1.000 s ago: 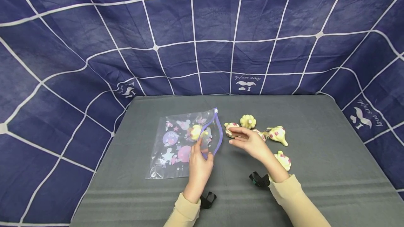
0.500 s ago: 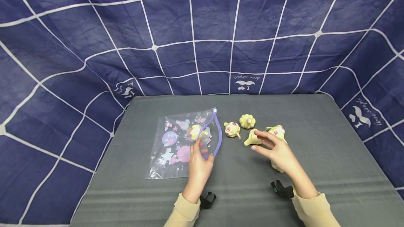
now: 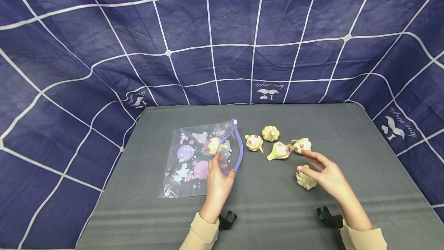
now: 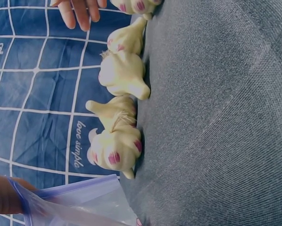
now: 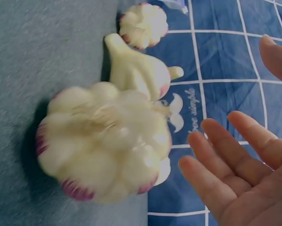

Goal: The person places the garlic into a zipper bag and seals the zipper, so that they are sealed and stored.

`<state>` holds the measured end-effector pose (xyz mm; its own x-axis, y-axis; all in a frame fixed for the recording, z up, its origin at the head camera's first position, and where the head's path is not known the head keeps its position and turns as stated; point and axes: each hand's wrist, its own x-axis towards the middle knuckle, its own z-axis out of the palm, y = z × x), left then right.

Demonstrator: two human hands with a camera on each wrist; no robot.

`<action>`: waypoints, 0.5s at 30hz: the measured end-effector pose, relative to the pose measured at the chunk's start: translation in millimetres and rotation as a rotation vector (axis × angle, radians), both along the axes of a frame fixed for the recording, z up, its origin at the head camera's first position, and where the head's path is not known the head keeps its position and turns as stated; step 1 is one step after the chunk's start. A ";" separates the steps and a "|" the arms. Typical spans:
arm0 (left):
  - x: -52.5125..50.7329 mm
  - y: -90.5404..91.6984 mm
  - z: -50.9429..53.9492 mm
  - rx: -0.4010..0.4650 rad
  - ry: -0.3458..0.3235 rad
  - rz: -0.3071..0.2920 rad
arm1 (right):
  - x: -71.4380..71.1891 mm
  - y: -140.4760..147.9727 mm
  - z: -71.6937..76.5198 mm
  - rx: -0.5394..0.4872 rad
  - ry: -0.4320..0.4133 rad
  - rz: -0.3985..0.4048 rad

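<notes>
My left hand (image 3: 219, 181) pinches the rim of a clear zip bag (image 3: 170, 183) with a purple slider edge, holding its mouth apart. Inside the bag lies one garlic bulb (image 3: 213, 146), seen through the plastic. Over the table on the right, my right hand (image 3: 327, 176) holds nothing, its fingers spread beside a pale garlic bulb (image 3: 305, 179). In the right wrist view that bulb (image 5: 103, 141) looms large, apart from the right fingers (image 5: 211, 181). Part of the bag (image 4: 79, 197) and the left fingers (image 4: 6, 194) appear in the left wrist view.
Several more garlic bulbs lie between the hands: one (image 3: 254, 142) near the bag mouth, one (image 3: 270, 133) behind it, one (image 3: 280, 151) in the middle and one (image 3: 301, 146) farther right. Blue gridded cloth (image 3: 232, 61) walls off the grey table's (image 3: 263, 211) back and sides.
My right hand has moved right and toward the table's front, away from the bag side, uncovering the middle bulbs and reaching the near-right one. The left hand keeps its hold on the bag.
</notes>
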<state>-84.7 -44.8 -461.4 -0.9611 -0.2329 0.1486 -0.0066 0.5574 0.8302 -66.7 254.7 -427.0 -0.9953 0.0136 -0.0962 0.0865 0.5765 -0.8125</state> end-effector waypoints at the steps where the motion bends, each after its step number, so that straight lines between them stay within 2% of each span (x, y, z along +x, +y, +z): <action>1: 0.2 0.2 -0.3 -0.001 -0.001 -0.001 | 0.7 0.3 -1.7 0.019 0.012 -0.006; 7: 0.7 1.2 -2.1 -0.004 0.009 -0.002 | 4.3 2.4 -17.0 0.209 0.097 -0.016; 10: 0.7 1.5 -2.4 -0.002 0.013 -0.002 | 5.5 4.5 -24.0 0.260 0.070 -0.003; 15: 0.7 1.5 -2.5 -0.005 0.008 -0.004 | 7.1 8.5 -34.8 0.270 0.003 0.030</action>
<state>-84.0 -43.3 -463.8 -0.9607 -0.2283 0.1576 0.0024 0.5612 0.8277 -59.6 263.2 -461.8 -0.9959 0.0087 -0.0905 0.0639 0.7748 -0.6290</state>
